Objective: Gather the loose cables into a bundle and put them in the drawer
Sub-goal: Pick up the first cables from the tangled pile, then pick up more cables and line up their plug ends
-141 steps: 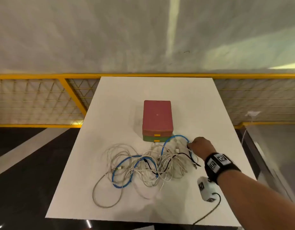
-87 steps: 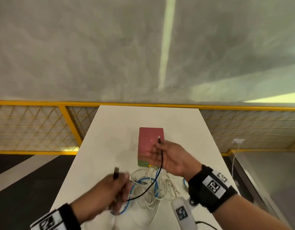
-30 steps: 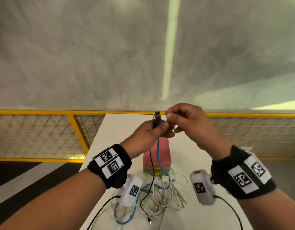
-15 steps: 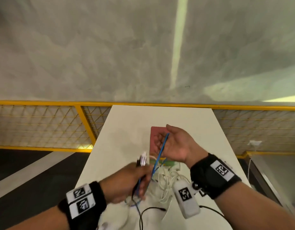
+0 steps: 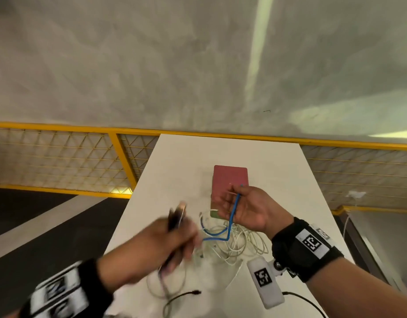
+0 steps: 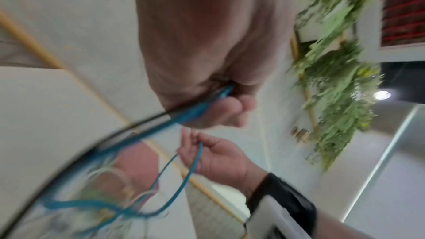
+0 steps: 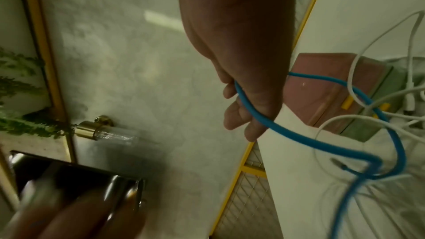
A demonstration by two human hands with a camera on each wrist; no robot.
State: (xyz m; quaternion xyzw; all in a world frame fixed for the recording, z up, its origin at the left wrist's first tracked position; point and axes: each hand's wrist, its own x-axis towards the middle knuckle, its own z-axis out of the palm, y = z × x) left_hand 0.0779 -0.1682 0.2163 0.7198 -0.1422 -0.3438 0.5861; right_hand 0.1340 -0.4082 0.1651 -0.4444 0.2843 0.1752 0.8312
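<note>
Both hands raised: right hand [image 5: 246,210] loosely holds blue cable [image 5: 232,214]; left hand [image 5: 156,246] clenches blue and black cable [image 6: 128,130] ends.

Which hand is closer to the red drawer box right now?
Right. The right hand is raised just in front of the drawer box, holding the blue cable. The left hand is nearer the person, off to the left, gripping cable ends.

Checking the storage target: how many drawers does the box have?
2: a pink drawer on top, a green drawer directly beneath it; white cables partly hide the fronts.
</note>
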